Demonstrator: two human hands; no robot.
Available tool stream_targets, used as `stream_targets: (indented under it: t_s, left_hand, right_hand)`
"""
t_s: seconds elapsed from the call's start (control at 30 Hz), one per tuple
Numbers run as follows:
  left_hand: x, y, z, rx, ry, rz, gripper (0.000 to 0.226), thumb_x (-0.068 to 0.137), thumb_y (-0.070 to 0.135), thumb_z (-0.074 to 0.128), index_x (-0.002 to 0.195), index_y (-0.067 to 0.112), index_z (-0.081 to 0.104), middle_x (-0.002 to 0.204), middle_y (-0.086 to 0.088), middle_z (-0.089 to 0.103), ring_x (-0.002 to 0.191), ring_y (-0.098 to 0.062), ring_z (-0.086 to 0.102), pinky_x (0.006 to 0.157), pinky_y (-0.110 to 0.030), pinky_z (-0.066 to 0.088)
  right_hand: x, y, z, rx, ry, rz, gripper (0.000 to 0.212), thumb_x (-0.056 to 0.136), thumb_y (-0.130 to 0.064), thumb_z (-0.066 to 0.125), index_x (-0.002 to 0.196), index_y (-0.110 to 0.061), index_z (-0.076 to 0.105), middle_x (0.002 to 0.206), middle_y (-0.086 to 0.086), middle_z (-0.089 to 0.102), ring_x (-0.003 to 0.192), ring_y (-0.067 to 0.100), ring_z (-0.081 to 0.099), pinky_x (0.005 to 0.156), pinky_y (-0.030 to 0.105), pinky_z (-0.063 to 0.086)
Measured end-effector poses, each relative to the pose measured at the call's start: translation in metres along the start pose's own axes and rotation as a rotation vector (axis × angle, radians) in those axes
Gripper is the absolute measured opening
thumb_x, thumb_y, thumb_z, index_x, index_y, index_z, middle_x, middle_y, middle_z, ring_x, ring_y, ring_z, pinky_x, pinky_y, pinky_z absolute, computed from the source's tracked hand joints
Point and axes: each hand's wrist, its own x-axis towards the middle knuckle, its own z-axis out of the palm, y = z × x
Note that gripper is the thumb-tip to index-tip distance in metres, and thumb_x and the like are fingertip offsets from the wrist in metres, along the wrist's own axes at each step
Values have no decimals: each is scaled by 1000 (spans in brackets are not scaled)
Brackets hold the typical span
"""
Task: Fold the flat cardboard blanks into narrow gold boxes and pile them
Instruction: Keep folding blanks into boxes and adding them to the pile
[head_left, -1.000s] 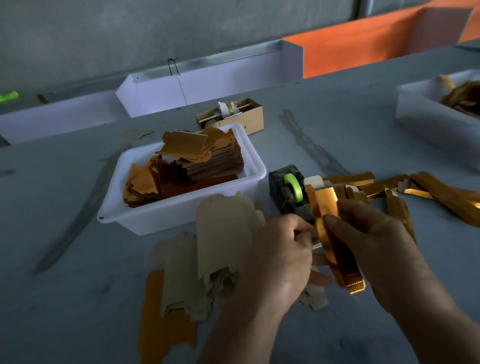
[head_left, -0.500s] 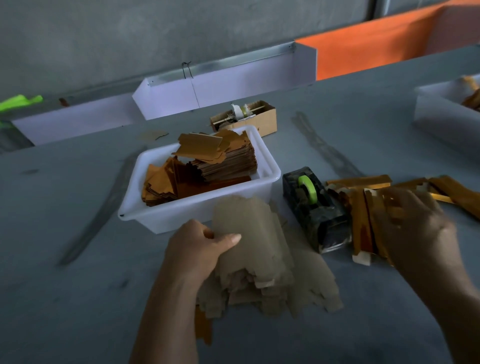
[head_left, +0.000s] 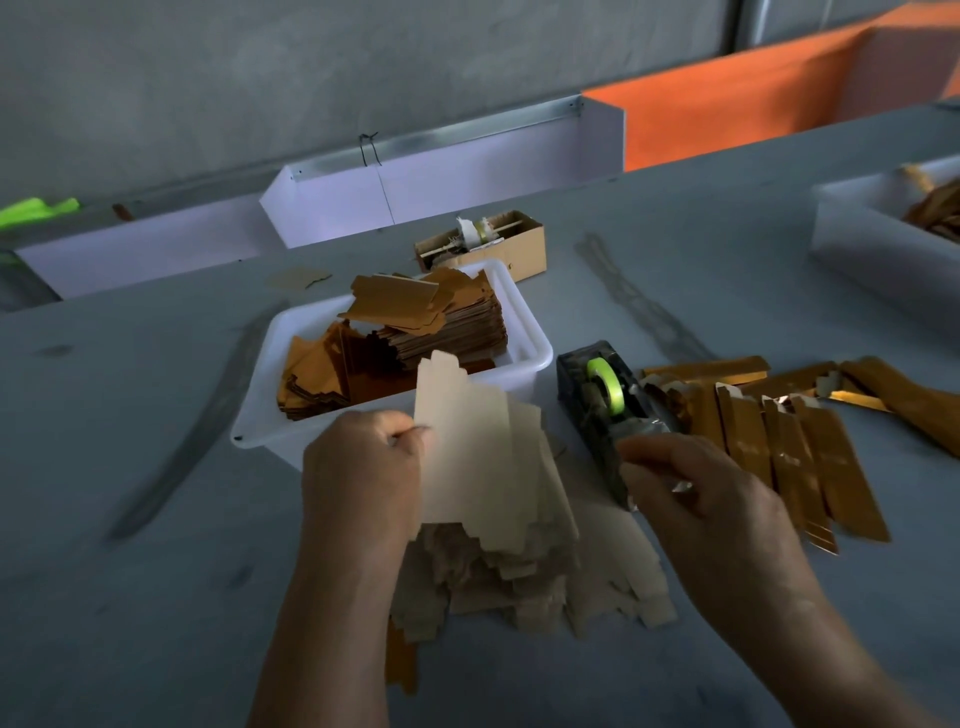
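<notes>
We work at a grey table (head_left: 156, 597) under a concrete wall, with white and orange dividers along the far edge. Our left hand (head_left: 363, 478) pinches the left edge of one blank (head_left: 467, 457), thumb and fingers curled on it, lifting it plain side up off the stack (head_left: 519, 571) that lies just under and to the right of the hand. Our right hand (head_left: 691, 499) hovers over the near end of the tape dispenser (head_left: 605, 410), fingers loosely curled; we cannot tell whether it holds tape.

The blank looks thin, light and springy, likely to bend along its scored lines and slide off its neighbours. We judge it best taken by a long edge, away from the small notched flaps, which would crease.

Right of the dispenser lie the finished boxes (head_left: 789, 452), side by side, gold and glossy. Beyond the left hand a white tub (head_left: 535, 343) holds more blanks. Behind it sits a small carton (head_left: 519, 249).
</notes>
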Motion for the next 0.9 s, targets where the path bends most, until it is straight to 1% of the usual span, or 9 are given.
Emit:
stream_targets:
  t_s: [0.07,0.17,0.27,0.37,0.47,0.57,0.63,0.7,0.9]
  left_hand:
    - [-2,6,-5,-166,-67,-26,9,88,28,66,96,28,70,67,15,65,69,1,53,58,-17,35]
    - [-8,15,-8,-486,-354,-158,15,68,33,73,77,21,73,69,13,71,77,-12,61,68,-28,46]
    - [-14,20,0,-614,-497,-215,28,61,32,69,81,13,74,87,-5,75,87,-25,69,86,-41,53]
    - [-20,24,10,-661,-499,-236,33,60,33,73,88,15,72,90,-5,75,89,-24,71,87,-44,54]
    - [-27,29,20,-599,-459,-193,40,62,32,79,98,20,69,91,0,75,90,-22,70,84,-42,56]
    - [-30,29,31,-521,-381,-148,26,75,22,77,98,25,66,85,8,73,77,0,67,59,-11,50]
    - [-30,27,36,-481,-350,-129,23,76,22,78,94,28,64,81,11,70,71,7,63,49,-3,42]
    - [-31,26,39,-446,-325,-106,26,75,23,79,94,30,62,84,11,70,73,2,64,52,-5,44]
    - [-34,24,45,-378,-269,-109,20,75,29,79,88,33,65,81,12,72,76,-4,67,64,-23,52]
  right_hand:
    - [-1,-5,1,145,-27,67,22,85,-33,60,104,-26,66,93,-17,63,82,-8,60,67,5,46]
    - [-3,-14,1,558,-220,269,54,67,-60,58,113,-32,63,100,-12,70,91,0,66,76,20,53]
    - [-3,-20,6,869,-306,393,52,62,-45,68,110,-24,66,101,-6,72,94,10,68,80,31,54]
    - [-2,-18,12,955,-246,453,39,62,-30,68,96,-10,67,88,6,73,85,19,69,74,34,52]
    - [-4,-15,15,932,-235,438,31,59,-30,70,83,-12,69,82,8,72,79,19,67,71,34,52]
    - [-7,-12,17,897,-231,418,24,61,-29,70,80,-15,71,82,9,72,79,21,68,70,35,54]
    - [-8,-10,19,834,-205,404,11,68,-24,70,78,-18,72,80,8,72,80,21,68,73,37,56]
    - [-9,-9,20,674,-133,351,5,77,-18,70,78,-23,70,78,2,71,79,16,67,73,34,57]
    - [-16,-20,23,159,99,54,27,76,-24,69,79,-39,47,68,-9,57,74,-4,53,55,3,41]
